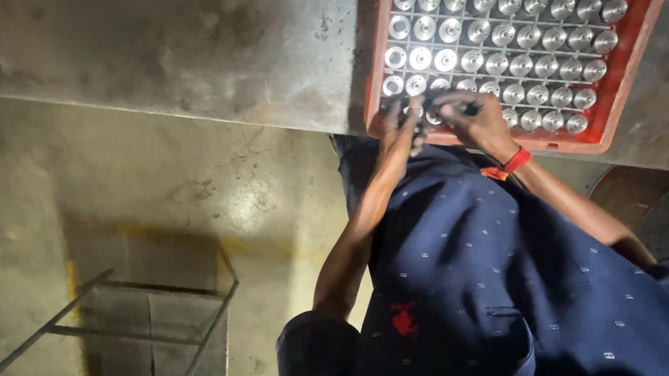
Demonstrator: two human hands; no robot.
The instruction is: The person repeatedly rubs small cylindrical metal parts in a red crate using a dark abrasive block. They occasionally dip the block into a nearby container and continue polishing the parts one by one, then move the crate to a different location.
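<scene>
Metal parts [506, 34]: shiny round turned pieces stand upright in neat rows, filling the tray at upper right of the frame, likely so each can be picked singly.
Left hand [398, 125]: at the tray's near edge, fingers curled around a small part; whether clenched tight I cannot tell.
Right hand [474, 118]: just beside it, red wristband [512, 163] on the wrist, fingers pinching a part in the nearest row.
Red plastic tray [645, 18]: rests on the grey table [182, 52].
Metal frame [101, 338]: lower left, on the floor.

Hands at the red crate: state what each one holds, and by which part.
Cannot be told. Both the left hand and the right hand rest among the round metal parts at the red crate edge; fingers hide any grip.
</scene>
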